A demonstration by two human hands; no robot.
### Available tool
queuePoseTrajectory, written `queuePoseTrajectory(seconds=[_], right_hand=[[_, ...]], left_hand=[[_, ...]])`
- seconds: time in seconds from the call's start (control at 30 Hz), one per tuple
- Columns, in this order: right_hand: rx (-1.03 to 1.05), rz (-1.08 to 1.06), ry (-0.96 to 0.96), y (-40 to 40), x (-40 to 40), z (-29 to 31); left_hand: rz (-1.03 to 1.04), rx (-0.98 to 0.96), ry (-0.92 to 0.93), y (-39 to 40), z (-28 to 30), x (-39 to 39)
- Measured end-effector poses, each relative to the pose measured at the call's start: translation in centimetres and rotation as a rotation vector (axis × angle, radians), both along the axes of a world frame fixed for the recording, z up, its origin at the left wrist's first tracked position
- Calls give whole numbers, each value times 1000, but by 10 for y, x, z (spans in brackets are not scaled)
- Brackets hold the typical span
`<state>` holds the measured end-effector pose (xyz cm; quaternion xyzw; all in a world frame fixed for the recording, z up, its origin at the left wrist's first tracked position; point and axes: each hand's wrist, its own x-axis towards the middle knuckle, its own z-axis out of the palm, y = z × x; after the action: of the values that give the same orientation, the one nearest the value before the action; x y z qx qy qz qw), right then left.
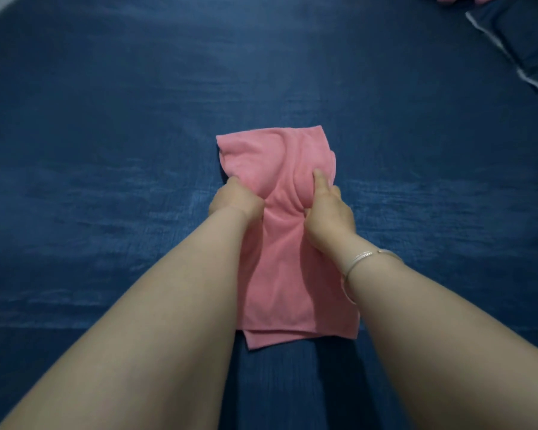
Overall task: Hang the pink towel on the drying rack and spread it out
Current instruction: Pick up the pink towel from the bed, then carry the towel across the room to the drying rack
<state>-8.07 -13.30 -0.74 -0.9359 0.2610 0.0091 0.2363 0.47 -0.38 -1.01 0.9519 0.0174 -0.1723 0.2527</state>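
A folded pink towel [288,243] lies lengthwise on a dark blue bedsheet [106,150]. The left hand [235,198] grips its left edge and the right hand [330,212] pinches its right edge, bunching the cloth between them, far end beyond both hands

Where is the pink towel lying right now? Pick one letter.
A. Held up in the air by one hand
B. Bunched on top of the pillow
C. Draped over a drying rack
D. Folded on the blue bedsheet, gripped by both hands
D: the pink towel lies folded on the blue bedsheet, with the left hand and right hand gripping its sides.
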Motion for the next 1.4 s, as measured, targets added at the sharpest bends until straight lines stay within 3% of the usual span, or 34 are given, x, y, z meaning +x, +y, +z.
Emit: queuePoseTrajectory(seconds=[0.27,0.63,0.93,1.2,1.4], right_hand=[[-98,60,-87,17,10,114],[-162,182,-308,73,22,366],[-181,412,-501,176,12,561],[-201,558,-636,299,3,661],[-162,591,-696,417,1,696]], left_hand=[[66,-65,-163,20,102,-4],[69,-50,-427,89,366,3],[191,10,-652,220,571,-41],[314,78,-761,353,678,-75],[342,128,-810,472,719,-87]])
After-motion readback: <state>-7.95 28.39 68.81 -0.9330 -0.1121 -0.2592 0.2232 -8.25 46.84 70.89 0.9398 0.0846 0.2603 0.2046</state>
